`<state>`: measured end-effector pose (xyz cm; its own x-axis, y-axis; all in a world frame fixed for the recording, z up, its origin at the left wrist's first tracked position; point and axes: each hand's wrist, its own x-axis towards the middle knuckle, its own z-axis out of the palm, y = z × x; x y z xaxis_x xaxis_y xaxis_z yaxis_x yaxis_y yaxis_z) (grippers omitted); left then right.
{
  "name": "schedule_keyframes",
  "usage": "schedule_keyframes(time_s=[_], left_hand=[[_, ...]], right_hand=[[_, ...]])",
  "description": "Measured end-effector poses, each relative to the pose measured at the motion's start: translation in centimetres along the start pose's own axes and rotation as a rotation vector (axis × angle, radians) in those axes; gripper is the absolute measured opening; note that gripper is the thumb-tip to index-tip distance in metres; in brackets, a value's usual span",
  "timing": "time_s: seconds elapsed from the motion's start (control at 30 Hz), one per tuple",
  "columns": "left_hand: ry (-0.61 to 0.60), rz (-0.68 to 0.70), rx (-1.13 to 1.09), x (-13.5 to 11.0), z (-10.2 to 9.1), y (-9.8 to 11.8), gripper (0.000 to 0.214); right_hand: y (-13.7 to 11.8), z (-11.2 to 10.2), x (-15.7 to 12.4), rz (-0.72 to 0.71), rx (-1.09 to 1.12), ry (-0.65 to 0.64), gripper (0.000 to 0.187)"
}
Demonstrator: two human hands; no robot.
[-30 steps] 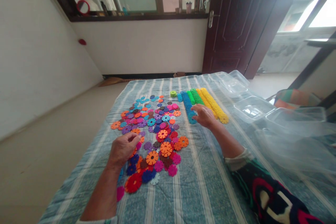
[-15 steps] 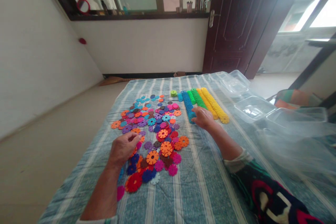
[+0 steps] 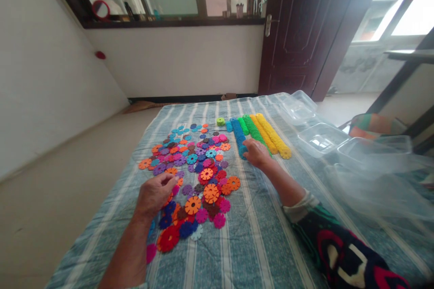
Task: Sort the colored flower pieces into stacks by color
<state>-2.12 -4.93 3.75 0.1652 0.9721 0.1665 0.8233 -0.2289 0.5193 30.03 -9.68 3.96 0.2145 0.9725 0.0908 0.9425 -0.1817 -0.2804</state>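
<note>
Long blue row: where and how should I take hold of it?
Grip the long blue row by both ends, probably, pressing inward: it looks like a stack laid sideways and might part. Come from above: the short green row and light blue row flank its far end.

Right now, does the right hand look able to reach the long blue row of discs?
Likely yes: the right hand is at the near end of the blue row, nothing visibly blocking it.

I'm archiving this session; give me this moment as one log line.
left hand: at loose discs | right hand: at blue row's near end | clear boxes: far right
</note>
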Motion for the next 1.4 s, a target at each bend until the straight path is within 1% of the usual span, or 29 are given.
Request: schedule_keyframes(time_s=[0.23,0.47,0.63,0.77,0.9,1.03,1.17,1.4], left_hand=[[-0.005,0.009,0.021,0.3,0.0,0.0,0.036],[-0.018,-0.014,0.034,0.4,0.0,0.1,0.036],[-0.036,-0.057,0.053,0.4,0.0,0.2,0.036],[-0.049,-0.067,0.053,0.6,-0.1,0.0,0.036],[-0.044,-0.083,0.046,0.8,0.0,-0.3,0.032],[-0.020,-0.075,0.020,0.9,0.2,-0.4,0.027],[-0.003,-0.058,0.014,0.8,0.0,0.0,0.025],[0.009,-0.012,0.032,0.5,0.0,0.5,0.034]], right_hand=[[-0.3,-0.1,-0.1,0.001,-0.011,0.009,0.023],[-0.2,0.2,0.0,-0.005,-0.018,0.021,0.020],[-0.2,0.2,0.0,-0.003,-0.016,0.021,0.022],[-0.3,0.0,0.0,0.003,-0.011,0.019,0.022],[-0.4,0.0,-0.1,0.000,-0.007,0.024,0.020],[-0.5,-0.1,-0.2,0.004,-0.006,0.037,0.020],[-0.6,-0.2,-0.5,0.008,-0.005,0.049,0.020],[-1.0,-0.3,-1.8,0.022,0.002,0.042,0.021]])
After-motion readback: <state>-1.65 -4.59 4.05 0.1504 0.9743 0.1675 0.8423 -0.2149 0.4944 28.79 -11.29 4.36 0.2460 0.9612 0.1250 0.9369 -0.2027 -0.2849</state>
